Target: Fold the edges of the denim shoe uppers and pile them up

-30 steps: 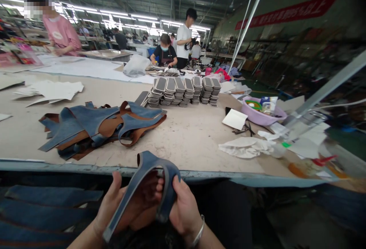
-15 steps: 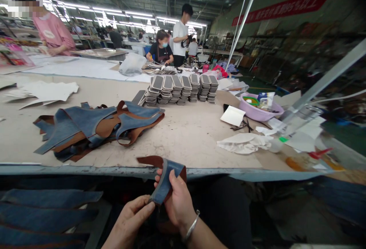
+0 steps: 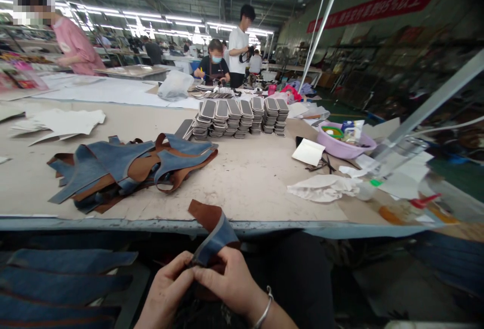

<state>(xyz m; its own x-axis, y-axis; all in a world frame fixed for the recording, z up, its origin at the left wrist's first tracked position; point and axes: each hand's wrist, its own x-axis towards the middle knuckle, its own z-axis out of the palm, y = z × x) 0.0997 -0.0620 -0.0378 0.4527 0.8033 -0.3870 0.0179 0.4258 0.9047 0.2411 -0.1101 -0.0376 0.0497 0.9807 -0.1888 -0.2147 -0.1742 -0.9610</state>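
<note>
A curved strip of leather [image 3: 216,238], blue on one face and brown on the other, is held in front of the table edge. My left hand [image 3: 168,283] pinches its lower end between thumb and fingers. Closed on the same end, my right hand [image 3: 230,278] has its thumb almost against the left one; a silver bangle circles that wrist. The strip's free end curls up over the table edge, brown side showing. Beyond it on the table lies a heap of similar blue leather pieces [image 3: 109,168]. My fingers partly hide the gripped end.
Stacks of grey rounded plates [image 3: 238,117] stand mid-table. A purple basin [image 3: 346,142], crumpled white cloth [image 3: 321,188] and a bottle with a red nozzle [image 3: 408,210] are at right. Blue leather strips [image 3: 68,288] hang lower left. Co-workers are beyond the table.
My right hand has shifted down along the strip to its lower end, beside my left fingers. The strip's free end has swung up and right. The co-worker in pink has moved slightly right.
</note>
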